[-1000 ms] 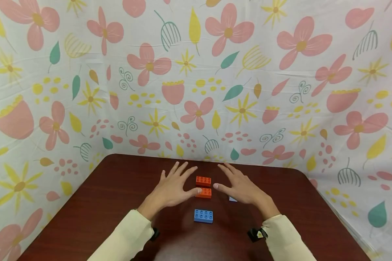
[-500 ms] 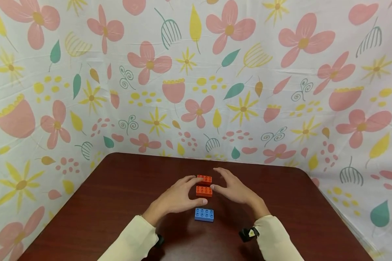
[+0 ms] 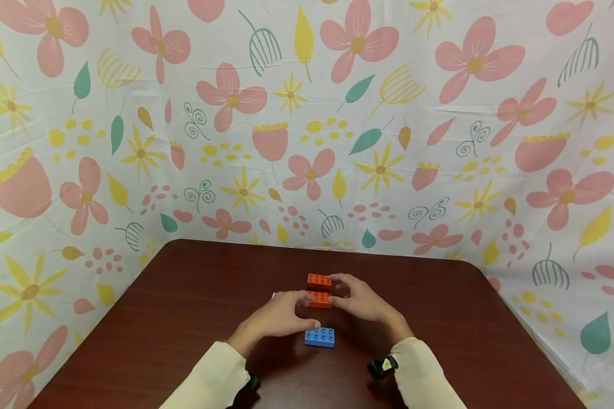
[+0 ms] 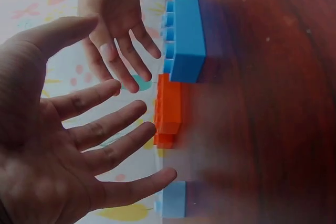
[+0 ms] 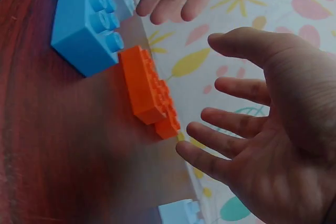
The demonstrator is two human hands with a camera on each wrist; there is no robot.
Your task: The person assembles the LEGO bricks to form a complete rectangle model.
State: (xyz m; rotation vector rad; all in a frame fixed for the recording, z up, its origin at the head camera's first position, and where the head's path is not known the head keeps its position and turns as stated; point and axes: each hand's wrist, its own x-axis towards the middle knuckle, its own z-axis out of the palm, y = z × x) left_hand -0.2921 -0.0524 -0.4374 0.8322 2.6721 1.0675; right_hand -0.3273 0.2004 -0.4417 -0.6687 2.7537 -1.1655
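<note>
A blue toy building brick [image 3: 319, 337] lies nearest me on the table. Beyond it, one behind the other, are two orange-red bricks: a nearer one [image 3: 320, 300] and a farther one [image 3: 317, 280]. My left hand [image 3: 281, 315] hovers over the left side of this row, fingers spread and bent a little, with nothing in it. From the right, my right hand [image 3: 363, 298] faces it, also holding nothing, its fingertips overlapping the orange bricks' right ends in the head view. A pale blue brick [image 3: 273, 295] peeks out behind my left hand, mostly hidden.
The dark reddish-brown tabletop [image 3: 194, 318] has rounded far corners. A floral cloth [image 3: 307, 170] hangs close behind it and along both sides. In the right wrist view, another pale blue brick [image 5: 178, 212] shows at the bottom edge.
Both hands have drawn inward toward each other over the bricks, and their fingers are more bent. The blue and orange bricks have stayed in place. A pale brick by the right hand is now hidden.
</note>
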